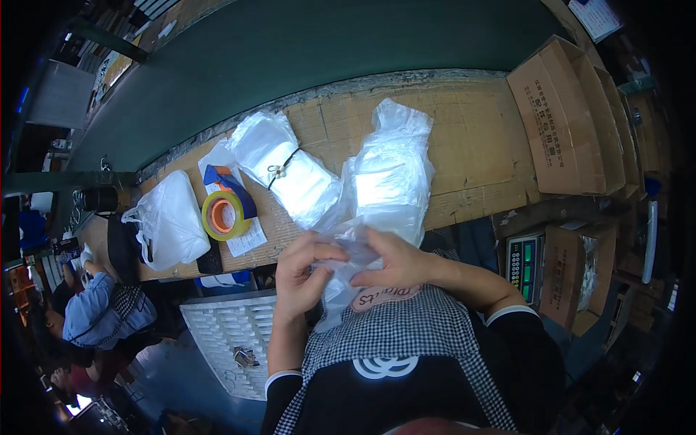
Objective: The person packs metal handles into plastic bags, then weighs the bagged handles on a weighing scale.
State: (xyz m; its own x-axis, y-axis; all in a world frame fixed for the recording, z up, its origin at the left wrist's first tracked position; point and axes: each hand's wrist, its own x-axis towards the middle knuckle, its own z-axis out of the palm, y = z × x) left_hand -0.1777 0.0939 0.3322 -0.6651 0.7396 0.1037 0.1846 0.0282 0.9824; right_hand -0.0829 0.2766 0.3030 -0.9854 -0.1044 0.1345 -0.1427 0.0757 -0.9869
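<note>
A clear plastic bag (346,243) is pinched between my two hands at the near edge of the bench. My left hand (299,270) has its thumb and fingers closed on the bag's left side. With thumb and fingers, my right hand (391,261) grips the bag from the right. Just beyond my hands lies a loose stack of clear plastic bags (391,174). To its left is a bundle of clear bags (293,177), tied round with a dark cord. Whether the bag's mouth is parted cannot be made out.
Left of the bundle, a roll of yellow tape (226,216) lies by a white carrier bag (174,221). Cardboard boxes (558,123) stand at the right end of the cardboard-covered bench (475,138). A scale (525,267) sits lower right. Another person (109,312) works at far left.
</note>
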